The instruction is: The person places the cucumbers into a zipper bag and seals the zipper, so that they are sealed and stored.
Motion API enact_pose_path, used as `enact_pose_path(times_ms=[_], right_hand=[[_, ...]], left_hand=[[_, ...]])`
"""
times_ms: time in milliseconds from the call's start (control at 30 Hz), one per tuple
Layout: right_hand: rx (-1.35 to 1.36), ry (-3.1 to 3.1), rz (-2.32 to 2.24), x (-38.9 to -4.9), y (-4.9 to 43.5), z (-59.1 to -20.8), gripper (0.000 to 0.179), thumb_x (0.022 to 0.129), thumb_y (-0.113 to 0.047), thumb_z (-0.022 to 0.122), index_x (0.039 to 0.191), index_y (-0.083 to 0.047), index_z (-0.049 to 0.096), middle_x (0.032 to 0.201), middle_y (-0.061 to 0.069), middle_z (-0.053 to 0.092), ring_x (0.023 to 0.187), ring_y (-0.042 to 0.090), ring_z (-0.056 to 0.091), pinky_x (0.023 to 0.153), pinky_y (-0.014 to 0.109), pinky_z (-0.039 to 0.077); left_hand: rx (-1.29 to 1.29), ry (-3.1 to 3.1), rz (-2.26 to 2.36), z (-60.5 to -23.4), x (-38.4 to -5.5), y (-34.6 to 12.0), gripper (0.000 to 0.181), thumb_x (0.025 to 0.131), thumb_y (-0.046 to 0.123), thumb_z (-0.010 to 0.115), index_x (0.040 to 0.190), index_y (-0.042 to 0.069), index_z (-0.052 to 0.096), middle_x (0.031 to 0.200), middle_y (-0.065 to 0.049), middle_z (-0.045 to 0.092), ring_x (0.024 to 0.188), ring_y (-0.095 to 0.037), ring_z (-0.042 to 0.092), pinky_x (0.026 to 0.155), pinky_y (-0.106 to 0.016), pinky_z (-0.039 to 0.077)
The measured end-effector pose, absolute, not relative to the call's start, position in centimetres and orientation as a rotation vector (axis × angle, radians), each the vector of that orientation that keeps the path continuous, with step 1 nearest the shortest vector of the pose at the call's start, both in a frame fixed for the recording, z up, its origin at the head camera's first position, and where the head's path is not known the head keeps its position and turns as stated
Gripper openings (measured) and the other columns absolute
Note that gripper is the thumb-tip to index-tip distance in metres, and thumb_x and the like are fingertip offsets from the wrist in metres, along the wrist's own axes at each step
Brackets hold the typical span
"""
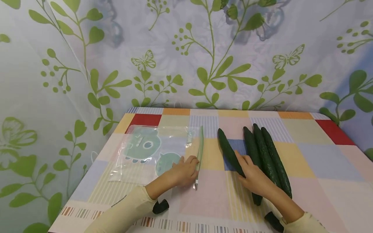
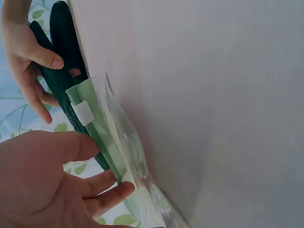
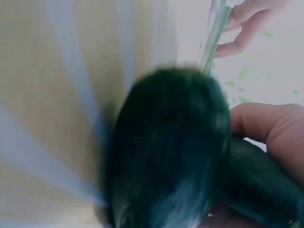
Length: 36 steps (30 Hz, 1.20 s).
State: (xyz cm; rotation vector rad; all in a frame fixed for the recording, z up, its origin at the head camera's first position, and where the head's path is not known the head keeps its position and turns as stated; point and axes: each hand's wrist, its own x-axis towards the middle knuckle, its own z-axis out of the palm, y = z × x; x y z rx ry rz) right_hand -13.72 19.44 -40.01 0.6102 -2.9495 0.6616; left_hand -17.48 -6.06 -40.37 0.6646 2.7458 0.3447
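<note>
A dark green cucumber (image 1: 228, 150) is gripped right now by the right hand (image 1: 253, 176), angled between three more cucumbers (image 1: 265, 156) laid side by side on the patchwork tablecloth (image 1: 335, 161) and a clear printed bag (image 1: 145, 145), its green zip edge (image 1: 201, 142) being pinched by the left hand (image 1: 184, 172).

Behind the table (image 1: 332, 165), the view is filled by a pale hanging (image 1: 180, 72) printed with green leafy stems and butterflies, tinged with blue at the right. The table is covered in a patchwork of pink, yellow, blue, red and orange blocks, and its near edge is bordered by short coloured stripes.
</note>
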Motion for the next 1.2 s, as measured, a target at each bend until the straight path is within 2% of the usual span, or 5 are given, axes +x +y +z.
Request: enact_pose_path(times_ms=[100,333,533,767,1200], right_hand=[[0.561,-2.974,0.747,-14.1,19.5,-39.7,0.078,0.08,-0.002,0.064,0.142,0.005,0.017,0.127,0.029,0.032,0.045,0.006,0.036,0.044,0.021,0.035],[0.486,-2.921,0.54,-14.0,20.1,-39.5,0.065,0.075,-0.007,0.071,0.128,0.013,0.041,0.115,0.027,0.046,0.056,0.01,0.047,0.048,0.022,0.039],[0.484,-2.833,0.327,-13.8,20.6,-39.2,0.049,0.072,-0.013,0.074,0.113,0.009,0.057,0.106,0.02,0.056,0.079,0.029,0.061,0.063,0.037,0.05],[0.579,-2.662,0.289,-13.3,21.7,-39.6,0.05,0.064,-0.013,0.079,0.108,0.004,0.062,0.101,0.013,0.059,0.071,0.02,0.062,0.049,0.023,0.044],[0.785,-2.56,0.497,-9.9,19.5,-39.3,0.056,0.06,-0.007,0.08,0.112,0.0,0.061,0.105,0.005,0.058,0.078,0.018,0.062,0.059,0.023,0.048]], left_hand=[[0.687,2.754,0.378,-40.3,-18.1,-6.5,0.046,0.09,0.03,0.043,0.132,0.011,0.041,0.142,-0.003,0.033,0.125,-0.054,0.028,0.087,-0.07,0.031],[0.729,2.776,0.391,-40.5,-18.7,-7.0,0.05,0.086,0.036,0.051,0.129,0.01,0.042,0.138,-0.002,0.034,0.122,-0.056,0.03,0.083,-0.068,0.036],[0.704,2.779,0.401,-40.4,-18.7,-6.8,0.054,0.086,0.04,0.053,0.13,0.011,0.041,0.139,-0.002,0.034,0.123,-0.054,0.031,0.084,-0.067,0.035],[0.702,2.774,0.392,-40.2,-18.4,-7.0,0.055,0.087,0.041,0.054,0.131,0.011,0.041,0.139,-0.003,0.034,0.123,-0.05,0.033,0.085,-0.066,0.037],[0.759,2.77,0.353,-39.8,-16.8,-9.3,0.054,0.087,0.041,0.054,0.13,0.011,0.042,0.138,-0.003,0.035,0.123,-0.052,0.033,0.084,-0.063,0.039]])
